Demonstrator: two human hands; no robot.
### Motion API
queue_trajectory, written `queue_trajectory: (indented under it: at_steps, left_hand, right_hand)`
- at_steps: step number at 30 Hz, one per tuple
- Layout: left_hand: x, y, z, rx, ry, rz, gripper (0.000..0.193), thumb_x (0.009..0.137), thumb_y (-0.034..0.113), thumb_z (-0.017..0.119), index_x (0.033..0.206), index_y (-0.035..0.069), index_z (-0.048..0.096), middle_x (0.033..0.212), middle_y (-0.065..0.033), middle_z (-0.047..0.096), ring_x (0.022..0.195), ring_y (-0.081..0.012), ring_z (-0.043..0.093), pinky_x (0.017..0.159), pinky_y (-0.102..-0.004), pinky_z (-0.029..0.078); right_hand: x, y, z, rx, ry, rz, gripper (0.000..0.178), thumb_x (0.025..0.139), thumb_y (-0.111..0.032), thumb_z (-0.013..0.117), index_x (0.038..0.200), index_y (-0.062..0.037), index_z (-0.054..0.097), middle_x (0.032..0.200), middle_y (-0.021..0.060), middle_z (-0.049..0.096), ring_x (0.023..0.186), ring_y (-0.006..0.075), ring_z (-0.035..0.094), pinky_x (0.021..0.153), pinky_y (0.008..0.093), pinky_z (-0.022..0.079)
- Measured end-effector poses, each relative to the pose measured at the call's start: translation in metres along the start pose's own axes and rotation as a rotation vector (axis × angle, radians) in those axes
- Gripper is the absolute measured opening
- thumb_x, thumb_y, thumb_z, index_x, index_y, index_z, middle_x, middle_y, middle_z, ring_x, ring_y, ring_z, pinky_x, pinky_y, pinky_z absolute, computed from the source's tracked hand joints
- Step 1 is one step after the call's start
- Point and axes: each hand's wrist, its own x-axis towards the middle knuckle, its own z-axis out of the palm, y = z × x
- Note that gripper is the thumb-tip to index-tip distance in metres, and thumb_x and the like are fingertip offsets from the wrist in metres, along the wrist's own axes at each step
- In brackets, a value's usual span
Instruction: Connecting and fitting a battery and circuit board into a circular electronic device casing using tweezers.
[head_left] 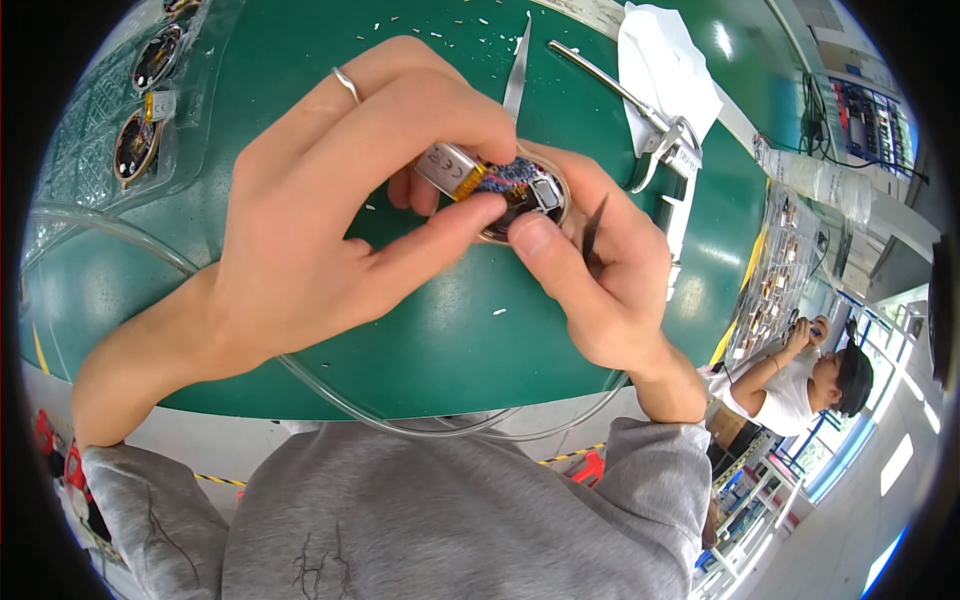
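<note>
Over the green table, both hands hold a small round electronic device [546,196] with an open, dark inside and a pale rim. A bundle of thin coloured wires [508,178] and a silver battery [446,170] with yellow tape lie at its left. My left hand [330,190], a ring on one finger, pinches at the wires and the device's edge with thumb and index finger. My right hand [610,260] grips the device's right side, thumb on its rim. A dark pointed blade [595,230] shows between my right thumb and fingers; what it belongs to is hidden.
A silver pointed tool [518,75] lies beyond my hands. Farther right are an air blow gun [655,130] and crumpled white paper [665,65]. Clear trays of devices stand left [195,95] and right [775,270]. A clear hose [340,400] crosses the front; a co-worker [800,385] sits right.
</note>
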Motion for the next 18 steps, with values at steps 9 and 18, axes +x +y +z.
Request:
queue_trajectory:
  at_steps: [9, 18]
  left_hand:
    - [0.001, 0.002, -0.001, 0.039, 0.031, 0.042, 0.029, 0.078, -0.010, 0.077, 0.105, -0.003, 0.070, 0.104, -0.0160, 0.069, 0.092, -0.0236, 0.069, 0.075, -0.0300, 0.057]
    - [-0.003, 0.002, 0.001, 0.069, 0.035, 0.051, 0.026, 0.077, -0.010, 0.076, 0.102, -0.003, 0.071, 0.109, -0.0140, 0.067, 0.092, -0.0221, 0.069, 0.077, -0.0302, 0.058]
  right_hand:
    - [-0.001, -0.003, -0.004, 0.115, -0.177, 0.112, 0.067, 0.099, -0.010, 0.062, 0.153, 0.0084, 0.026, 0.136, 0.0153, 0.053, 0.119, 0.0166, 0.055, 0.099, 0.0281, 0.045]
    - [0.000, 0.003, 0.001, 0.059, -0.164, 0.033, 0.077, 0.092, 0.001, 0.070, 0.155, 0.0006, 0.026, 0.094, 0.0072, 0.072, 0.069, 0.0053, 0.060, 0.063, 0.0204, 0.047]
